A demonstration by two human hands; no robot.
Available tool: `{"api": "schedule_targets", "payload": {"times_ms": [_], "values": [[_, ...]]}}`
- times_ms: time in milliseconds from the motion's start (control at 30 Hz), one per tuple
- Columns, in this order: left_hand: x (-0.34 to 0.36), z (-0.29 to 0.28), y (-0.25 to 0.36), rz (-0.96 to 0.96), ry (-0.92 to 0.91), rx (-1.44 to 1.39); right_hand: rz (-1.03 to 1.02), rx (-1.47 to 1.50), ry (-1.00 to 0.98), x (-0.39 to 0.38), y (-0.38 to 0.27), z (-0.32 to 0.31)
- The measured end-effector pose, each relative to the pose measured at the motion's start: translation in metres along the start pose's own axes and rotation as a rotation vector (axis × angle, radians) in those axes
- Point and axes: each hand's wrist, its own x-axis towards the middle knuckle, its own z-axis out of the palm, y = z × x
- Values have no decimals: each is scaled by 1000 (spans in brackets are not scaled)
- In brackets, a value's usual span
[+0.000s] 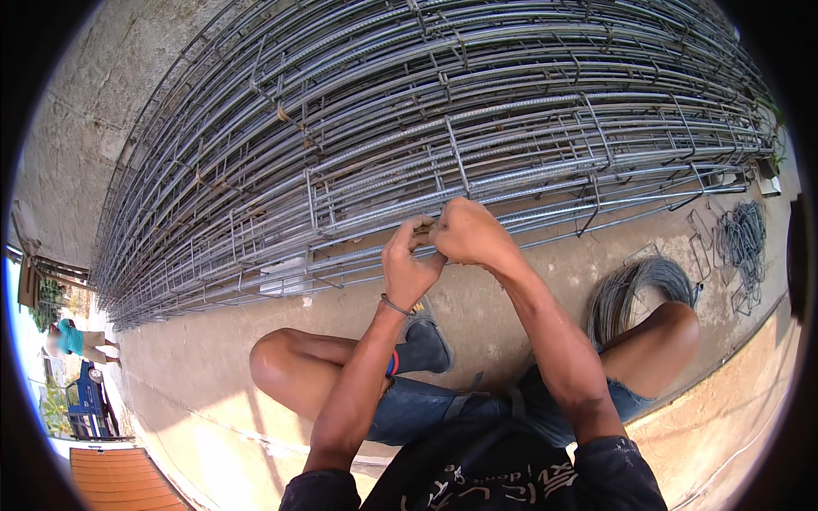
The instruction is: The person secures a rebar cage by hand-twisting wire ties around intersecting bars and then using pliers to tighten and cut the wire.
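In front of me lies a long stack of steel rebar cages, ribbed bars joined by square stirrups. My two hands meet at the near lower bars of the stack. My right hand is closed in a fist, knuckles up, against a bar. Just left of it, my left hand has its fingers curled towards the right hand's fingertips. Whatever the fingers pinch is too small or hidden to make out. A thin dark band circles my left wrist.
A coil of grey wire lies beside my right knee. Beyond it are a tangled heap of thin wire and loose bent stirrups. A concrete wall rises behind the stack. Far left are a person and a blue vehicle.
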Motion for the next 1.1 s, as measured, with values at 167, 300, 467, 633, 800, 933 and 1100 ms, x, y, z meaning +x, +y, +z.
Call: {"api": "schedule_targets", "payload": {"times_ms": [167, 300, 467, 633, 800, 933, 1100], "values": [[18, -1, -2, -120, -139, 112, 151, 446, -280, 1, 12, -20], [20, 3, -4, -289, -170, 121, 411, 813, -87, -21, 45, -16], [33, -4, -2, -425, -162, -301, 464, 1366, -131, -35, 53, 55], [44, -10, 7, -444, -286, -112, 410, 1779, -47, -29, 57, 84], [44, -5, 3, -476, -243, -283, 379, 2022, -163, -28, 67, 91], [29, -3, -3, -457, -117, -254, 400, 2069, -94, -28, 72, 101], [-15, 4, -9, -494, 131, -185, 432, 1978, -164, -27, 84, 88]]}}
